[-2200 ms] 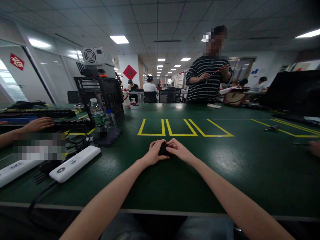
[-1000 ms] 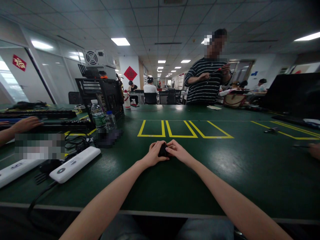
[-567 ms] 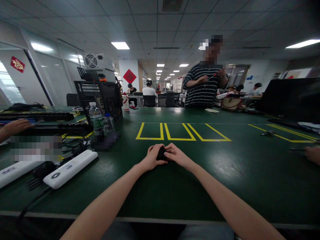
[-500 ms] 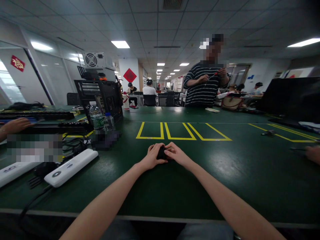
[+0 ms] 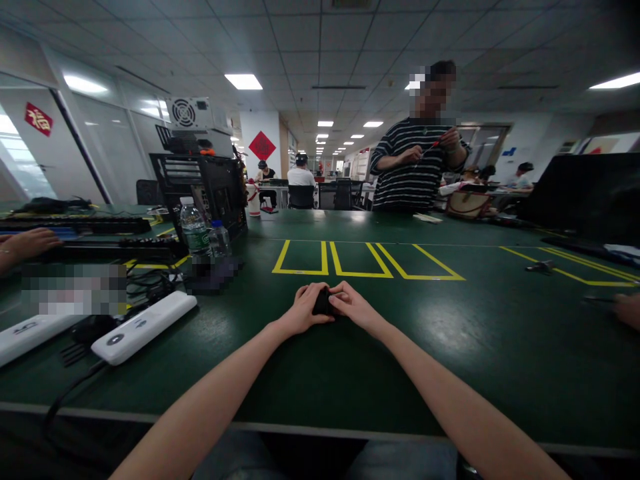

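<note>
One green table (image 5: 500, 373) fills the space before me. Across it stands one person in a striped shirt (image 5: 410, 167), both hands raised at a thin tool with red on it. One dark monitor (image 5: 595, 193) stands at the right end of the table, and one black computer case (image 5: 220, 197) stands at the left, with a fan-fronted power supply (image 5: 187, 113) above it. Ahead of my hands lie three yellow tape outlines (image 5: 300, 272), side by side, each with its far side unmarked. To my left I count two white power strips (image 5: 147, 327), the outer one partly blurred out. Two clear plastic bottles stand upright just beside the case: a taller one with a green label (image 5: 194, 233) and a shorter one with a blue cap (image 5: 220, 241). Two other people's hands reach in, one at the left edge (image 5: 30, 247), one at the right (image 5: 629, 310). My left hand (image 5: 304, 310) curls around one small black object (image 5: 323, 303); my right hand (image 5: 353, 305) pinches its right side between thumb and fingers. The object sits between my palms, near the middle of the table; I cannot tell whether it touches the surface.
</note>
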The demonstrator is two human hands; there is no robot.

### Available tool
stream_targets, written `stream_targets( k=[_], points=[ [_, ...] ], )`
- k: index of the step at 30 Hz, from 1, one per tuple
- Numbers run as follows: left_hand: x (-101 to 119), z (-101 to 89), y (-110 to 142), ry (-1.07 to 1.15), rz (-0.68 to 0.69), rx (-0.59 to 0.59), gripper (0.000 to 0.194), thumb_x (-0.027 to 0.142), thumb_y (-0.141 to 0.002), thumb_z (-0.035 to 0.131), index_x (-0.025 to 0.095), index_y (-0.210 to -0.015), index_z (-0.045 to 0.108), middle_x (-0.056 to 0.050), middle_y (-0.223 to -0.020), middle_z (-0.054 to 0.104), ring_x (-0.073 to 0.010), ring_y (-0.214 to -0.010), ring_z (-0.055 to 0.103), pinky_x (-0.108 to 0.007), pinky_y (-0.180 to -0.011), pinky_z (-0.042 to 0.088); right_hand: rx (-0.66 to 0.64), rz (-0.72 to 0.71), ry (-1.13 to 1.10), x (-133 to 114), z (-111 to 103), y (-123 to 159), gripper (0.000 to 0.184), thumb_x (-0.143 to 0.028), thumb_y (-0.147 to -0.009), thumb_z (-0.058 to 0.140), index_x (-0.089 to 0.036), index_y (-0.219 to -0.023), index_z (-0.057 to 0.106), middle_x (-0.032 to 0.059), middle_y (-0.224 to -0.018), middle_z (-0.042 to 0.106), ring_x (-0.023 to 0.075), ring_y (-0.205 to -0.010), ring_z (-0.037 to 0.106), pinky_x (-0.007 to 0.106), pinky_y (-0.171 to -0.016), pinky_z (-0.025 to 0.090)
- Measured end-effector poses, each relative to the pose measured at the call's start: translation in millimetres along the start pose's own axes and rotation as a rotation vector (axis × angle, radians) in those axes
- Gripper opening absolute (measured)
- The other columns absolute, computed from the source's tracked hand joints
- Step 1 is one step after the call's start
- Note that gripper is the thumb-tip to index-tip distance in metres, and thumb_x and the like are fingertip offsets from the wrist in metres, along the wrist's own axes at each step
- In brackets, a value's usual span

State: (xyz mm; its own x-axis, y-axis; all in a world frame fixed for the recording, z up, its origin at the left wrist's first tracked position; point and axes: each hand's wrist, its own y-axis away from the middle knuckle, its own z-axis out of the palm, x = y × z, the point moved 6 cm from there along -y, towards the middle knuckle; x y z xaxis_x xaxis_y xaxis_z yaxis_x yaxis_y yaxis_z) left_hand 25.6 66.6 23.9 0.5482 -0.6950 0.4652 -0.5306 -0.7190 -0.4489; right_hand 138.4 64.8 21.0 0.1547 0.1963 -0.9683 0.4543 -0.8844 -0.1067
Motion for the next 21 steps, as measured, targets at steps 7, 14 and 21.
stream_targets(
  k=[7, 14, 21],
  points=[
    [0.5, -0.3, -0.1, 0.008, -0.007, 0.008, 0.059, 0.035, -0.065, 0.062, 0.026, -0.114, 0.031, -0.004, -0.112, 0.044, -0.0224, -0.111, 0.037, -0.042, -0.097, 0.019, 0.013, 0.043, -0.024, 9.4, -0.8, -4.0, 0.027, -0.038, -0.075, 0.050, -0.022, -0.095, 0.044, 0.0033, -0.099, 0.052, 0.0187, -0.095, 0.051, 0.038, -0.082, 0.044],
    [-2.3, 1.7, -0.8, -0.006, -0.006, 0.023, 0.061, 0.036, -0.063, 0.064, 0.025, -0.113, 0.031, -0.004, -0.110, 0.045, -0.0223, -0.108, 0.039, -0.041, -0.096, 0.021, -0.019, -0.060, 0.009, 0.0, 1.1, 0.8, 0.032, -0.031, -0.068, 0.060, -0.021, -0.093, 0.042, 0.0018, -0.098, 0.051, 0.0185, -0.097, 0.050, 0.039, -0.084, 0.042],
    [-1.7, 0.7, -0.3, -0.008, -0.004, 0.008, 0.061, 0.037, -0.064, 0.063, 0.026, -0.115, 0.030, -0.004, -0.113, 0.043, -0.0226, -0.110, 0.038, -0.042, -0.097, 0.020, 0.016, -0.003, -0.019, 9.1, -1.7, -5.2, 0.028, -0.037, -0.072, 0.053, -0.022, -0.093, 0.044, 0.0027, -0.097, 0.052, 0.0181, -0.092, 0.052, 0.038, -0.080, 0.045]
  ],
)
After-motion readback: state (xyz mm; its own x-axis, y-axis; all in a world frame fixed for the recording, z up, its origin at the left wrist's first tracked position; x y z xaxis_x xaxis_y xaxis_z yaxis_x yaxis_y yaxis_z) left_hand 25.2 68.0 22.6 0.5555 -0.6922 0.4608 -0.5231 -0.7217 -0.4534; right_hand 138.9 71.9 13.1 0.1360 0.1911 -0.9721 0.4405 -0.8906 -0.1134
